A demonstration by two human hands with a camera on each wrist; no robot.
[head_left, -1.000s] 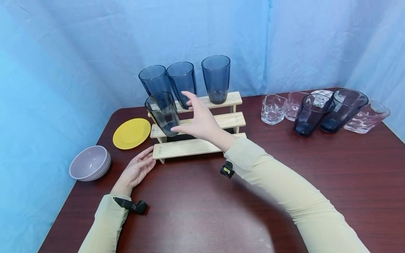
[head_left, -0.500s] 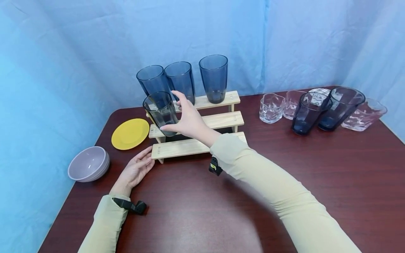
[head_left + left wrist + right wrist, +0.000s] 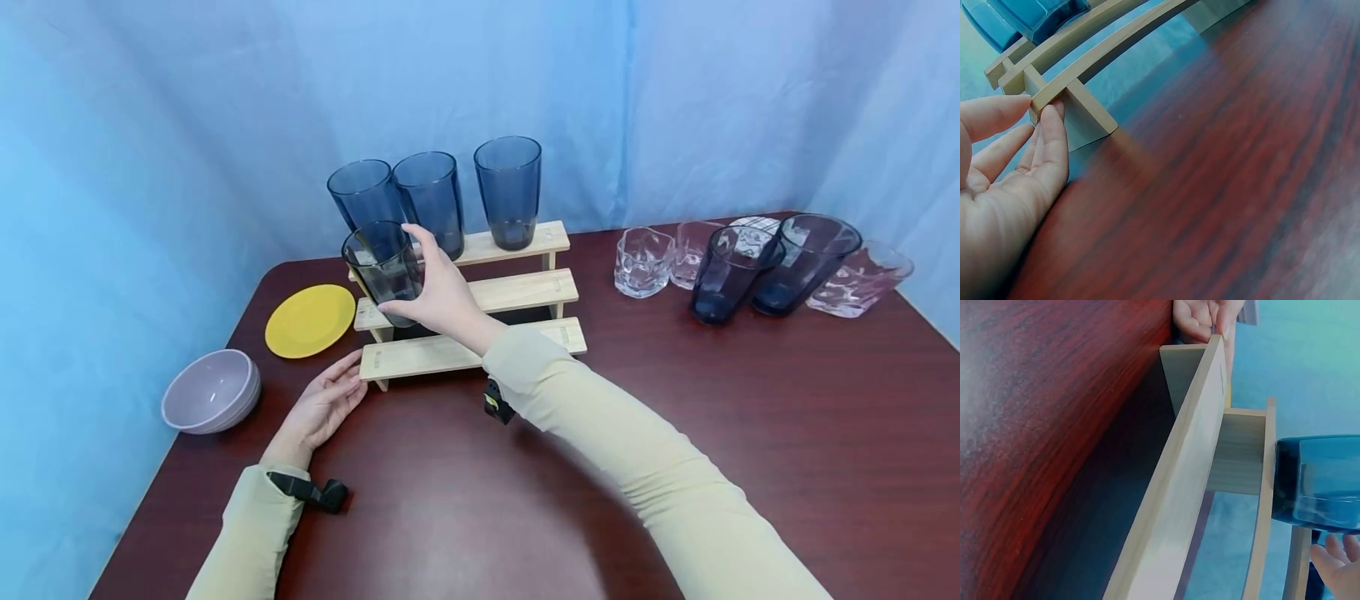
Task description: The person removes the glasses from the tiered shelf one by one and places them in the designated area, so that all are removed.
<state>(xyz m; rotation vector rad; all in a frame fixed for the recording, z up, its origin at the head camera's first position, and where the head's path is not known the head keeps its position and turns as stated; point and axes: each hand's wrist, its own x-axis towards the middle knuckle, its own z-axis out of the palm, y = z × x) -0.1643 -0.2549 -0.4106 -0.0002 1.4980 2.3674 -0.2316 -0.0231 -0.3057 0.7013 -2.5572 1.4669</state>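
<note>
A three-step wooden stand [image 3: 480, 293] sits mid-table. Three blue tumblers [image 3: 432, 202] stand on its top step. A fourth blue-grey tumbler [image 3: 378, 265] stands at the left end of the middle step, and my right hand [image 3: 411, 275] is curled round its right side, thumb low and index finger near the rim. In the right wrist view the tumbler [image 3: 1319, 481] shows above that hand's fingertips [image 3: 1335, 559]. My left hand [image 3: 348, 379] lies flat on the table, its straight fingers [image 3: 1050, 134] touching the left end of the bottom step [image 3: 1079, 84].
A yellow plate [image 3: 310, 320] and a lilac bowl [image 3: 212, 390] lie left of the stand. At the back right stand clear glasses [image 3: 643, 262] and two dark blue tumblers [image 3: 726, 275]. A blue curtain hangs behind the dark wooden table [image 3: 750, 400].
My right hand has moved left from beside the tumbler on the middle step and its fingers have closed round it. My left hand has stayed at the bottom step.
</note>
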